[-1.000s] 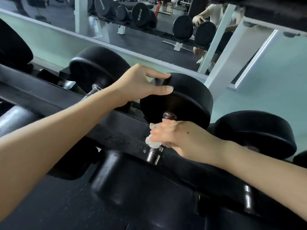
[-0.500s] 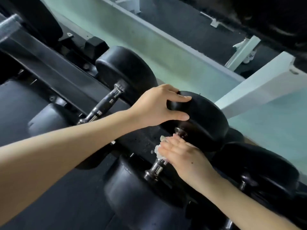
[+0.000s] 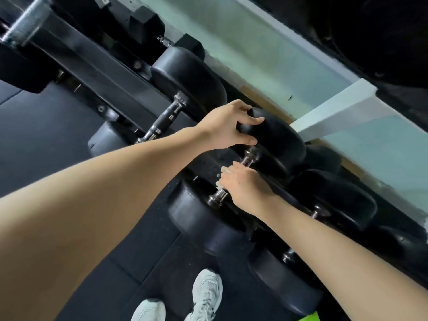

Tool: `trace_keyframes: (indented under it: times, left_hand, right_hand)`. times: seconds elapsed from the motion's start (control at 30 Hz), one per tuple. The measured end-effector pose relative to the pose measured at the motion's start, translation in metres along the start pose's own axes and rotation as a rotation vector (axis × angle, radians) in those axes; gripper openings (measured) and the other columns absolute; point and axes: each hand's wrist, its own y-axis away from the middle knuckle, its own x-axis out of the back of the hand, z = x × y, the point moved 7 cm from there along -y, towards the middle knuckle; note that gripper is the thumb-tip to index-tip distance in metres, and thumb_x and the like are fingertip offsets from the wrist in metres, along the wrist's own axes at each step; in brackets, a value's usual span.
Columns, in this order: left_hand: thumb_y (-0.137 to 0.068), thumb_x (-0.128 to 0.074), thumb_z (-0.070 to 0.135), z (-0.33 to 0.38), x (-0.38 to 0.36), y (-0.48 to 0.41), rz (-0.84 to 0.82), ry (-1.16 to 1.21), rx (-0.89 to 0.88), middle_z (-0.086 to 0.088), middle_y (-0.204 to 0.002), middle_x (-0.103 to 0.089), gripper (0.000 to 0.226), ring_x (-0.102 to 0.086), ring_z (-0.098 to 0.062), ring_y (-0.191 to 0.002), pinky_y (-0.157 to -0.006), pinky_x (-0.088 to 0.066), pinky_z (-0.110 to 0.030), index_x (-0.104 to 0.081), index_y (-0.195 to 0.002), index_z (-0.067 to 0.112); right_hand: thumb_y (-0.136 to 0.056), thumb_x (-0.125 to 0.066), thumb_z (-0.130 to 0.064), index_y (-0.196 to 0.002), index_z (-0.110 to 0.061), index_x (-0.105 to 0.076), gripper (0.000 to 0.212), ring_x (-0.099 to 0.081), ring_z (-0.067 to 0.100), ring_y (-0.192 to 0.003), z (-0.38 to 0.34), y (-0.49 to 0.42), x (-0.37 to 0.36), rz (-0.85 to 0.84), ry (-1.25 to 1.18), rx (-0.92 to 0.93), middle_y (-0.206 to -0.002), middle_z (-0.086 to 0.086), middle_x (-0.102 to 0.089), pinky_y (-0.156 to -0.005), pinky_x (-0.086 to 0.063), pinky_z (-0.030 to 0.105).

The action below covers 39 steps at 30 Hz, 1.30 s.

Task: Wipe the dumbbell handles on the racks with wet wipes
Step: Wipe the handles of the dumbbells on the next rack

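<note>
A person's left hand point(image 3: 228, 126) grips the dumbbell head point(image 3: 278, 137), steadying it, while the right hand point(image 3: 245, 184) clasps a wet wipe point(image 3: 223, 169) round the handle point(image 3: 218, 196); full-length twisting strokes should clean best.

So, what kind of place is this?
Most likely a gym's free-weights area: black dumbbells lie side by side on a dark rack over dark matted flooring, and the right hand holds a wet wipe round one dumbbell's handle.
</note>
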Motion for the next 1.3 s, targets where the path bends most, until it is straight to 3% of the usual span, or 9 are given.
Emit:
trace_keyframes:
  times: [0.13, 0.27, 0.37, 0.5, 0.67, 0.77, 0.83, 0.9, 1.3]
  left_hand:
    - [-0.088, -0.064, 0.021, 0.008, 0.01, 0.011, -0.019, -0.012, 0.038, -0.003, -0.133, -0.055, 0.037, -0.052, -0.016, -0.12, -0.091, -0.035, -0.02, -0.061, -0.125, 0.023]
    - [-0.091, -0.058, 0.014, -0.004, 0.033, 0.046, 0.161, 0.081, 0.241, 0.0, -0.116, -0.065, 0.031, -0.06, -0.016, -0.106, -0.088, -0.039, -0.019, -0.065, -0.121, 0.019]
    - [-0.09, -0.06, 0.015, -0.02, 0.031, 0.071, 0.239, 0.194, 0.421, 0.0, -0.103, -0.069, 0.024, -0.064, -0.014, -0.094, -0.083, -0.043, -0.017, -0.069, -0.112, 0.017]
    - [-0.09, -0.059, 0.02, -0.029, 0.025, 0.083, 0.256, 0.274, 0.534, 0.003, -0.099, -0.069, 0.02, -0.062, -0.012, -0.08, -0.079, -0.044, -0.021, -0.069, -0.107, 0.02]
    - [-0.086, -0.063, 0.041, -0.021, 0.017, 0.047, 0.124, 0.305, 0.425, 0.006, -0.114, -0.065, 0.034, -0.06, -0.008, -0.102, -0.089, -0.045, -0.023, -0.064, -0.117, 0.026]
    - [-0.077, -0.064, 0.059, -0.011, 0.006, 0.011, -0.047, 0.272, 0.416, 0.01, -0.121, -0.057, 0.067, -0.053, -0.006, -0.111, -0.086, -0.037, -0.018, -0.05, -0.132, 0.025]
    - [-0.071, -0.064, 0.067, -0.009, 0.001, -0.01, -0.134, 0.267, 0.445, 0.01, -0.117, -0.054, 0.08, -0.052, -0.01, -0.107, -0.08, -0.037, -0.021, -0.043, -0.134, 0.023]
    - [-0.069, -0.065, 0.069, -0.009, -0.005, -0.024, -0.213, 0.25, 0.465, 0.009, -0.113, -0.05, 0.089, -0.05, -0.012, -0.1, -0.079, -0.039, -0.024, -0.036, -0.137, 0.019]
    - [-0.06, -0.074, 0.067, -0.015, -0.002, -0.036, -0.182, 0.216, 0.456, 0.008, -0.101, -0.05, 0.091, -0.05, -0.011, -0.093, -0.075, -0.042, -0.023, -0.043, -0.13, 0.018]
  right_hand:
    - [-0.08, -0.041, 0.003, -0.093, -0.022, -0.067, 0.038, -0.062, 0.013, -0.08, 0.0, 0.038, 0.023, 0.154, -0.458, -0.163, -0.089, -0.003, -0.066, -0.057, -0.043, 0.019]
    - [-0.099, -0.041, -0.009, -0.099, -0.03, -0.064, 0.032, -0.055, -0.023, -0.079, 0.033, 0.088, 0.026, 0.443, -1.348, -0.746, -0.085, -0.03, -0.059, -0.073, -0.038, -0.003]
    - [-0.1, -0.046, -0.026, -0.085, -0.024, -0.068, 0.026, -0.062, -0.003, -0.079, 0.035, 0.093, -0.005, 0.479, -1.685, -1.11, -0.079, -0.015, -0.066, -0.075, -0.047, 0.012]
    - [-0.098, -0.046, -0.024, -0.073, -0.017, -0.062, 0.031, -0.057, 0.007, -0.073, 0.031, 0.078, -0.031, 0.361, -1.766, -1.302, -0.074, -0.006, -0.062, -0.069, -0.044, 0.018]
    - [-0.093, -0.054, -0.012, -0.054, -0.02, -0.045, 0.04, -0.035, 0.008, -0.05, 0.021, 0.048, -0.049, 0.358, -2.063, -1.22, -0.048, -0.008, -0.039, -0.06, -0.032, 0.021]
    - [-0.092, -0.058, -0.008, -0.071, -0.014, -0.054, 0.022, -0.04, 0.008, -0.053, 0.016, 0.04, -0.054, 0.346, -2.239, -1.21, -0.056, -0.002, -0.043, -0.063, -0.036, 0.02]
    - [-0.091, -0.06, -0.008, -0.093, -0.008, -0.061, 0.003, -0.059, 0.015, -0.075, 0.012, 0.035, -0.056, 0.323, -2.345, -1.21, -0.076, 0.005, -0.06, -0.083, -0.049, 0.027]
    - [-0.091, -0.06, -0.007, -0.103, -0.006, -0.061, 0.013, -0.064, 0.023, -0.094, 0.011, 0.032, -0.06, 0.324, -2.396, -1.251, -0.095, 0.007, -0.067, -0.096, -0.048, 0.036]
    - [-0.085, -0.068, -0.006, -0.089, -0.009, -0.06, 0.01, -0.059, 0.015, -0.064, 0.012, 0.023, -0.062, 0.453, -2.153, -1.558, -0.073, 0.003, -0.063, -0.068, -0.051, 0.026]
